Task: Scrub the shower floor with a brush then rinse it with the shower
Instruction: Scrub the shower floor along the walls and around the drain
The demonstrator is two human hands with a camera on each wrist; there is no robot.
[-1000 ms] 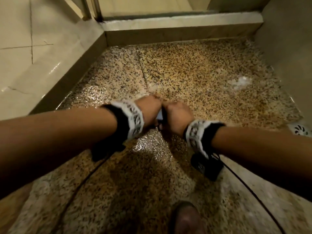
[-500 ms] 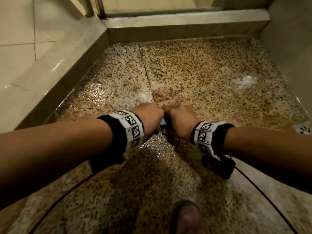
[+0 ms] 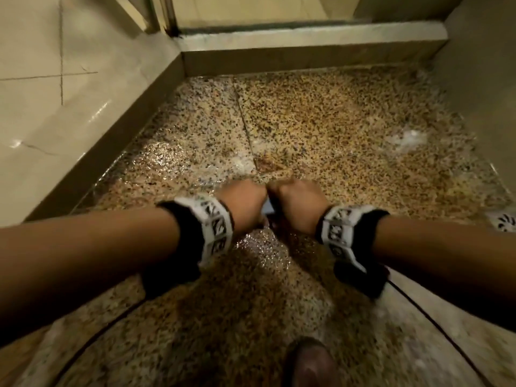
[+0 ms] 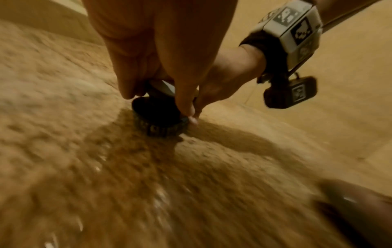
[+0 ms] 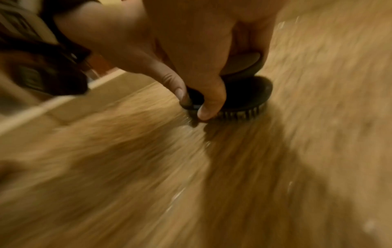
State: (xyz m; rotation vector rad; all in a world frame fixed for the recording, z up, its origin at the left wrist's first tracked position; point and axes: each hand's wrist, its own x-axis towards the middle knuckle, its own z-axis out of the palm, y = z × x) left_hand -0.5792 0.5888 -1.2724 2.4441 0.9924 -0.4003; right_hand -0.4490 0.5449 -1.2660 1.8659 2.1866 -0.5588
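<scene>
The brush [image 4: 158, 120] is a dark round one, and it stands with its bristles down on the shower floor [image 3: 349, 129], near the middle of the head view. In that view it is almost fully hidden under the two hands; only a small pale part shows between them. The left wrist view shows its dark disc and the short bristles touching the wet speckled stone.

The left hand [image 3: 241, 206] comes in from 9 o'clock and the right hand [image 3: 300, 209] from 3 o'clock, and they meet knuckle to knuckle over the brush. Both hands are closed around the upper part of the brush, fingers curled downward. In the right wrist view two fingertips [image 5: 206, 112] reach down to the rim of the disc, just above the bristles. In the left wrist view a thumb or finger also lies against the edge of the disc; both wrist views are blurred.

The floor is wet and shiny around the hands. A small white patch of foam [image 3: 407, 138] lies at 2 o'clock, well apart from the brush. A round drain [image 3: 505, 220] sits at 3 o'clock at the picture edge. A raised threshold [image 3: 307, 37] closes the floor at 12 o'clock, and a tiled wall [image 3: 69, 79] stands at 10 o'clock.
</scene>
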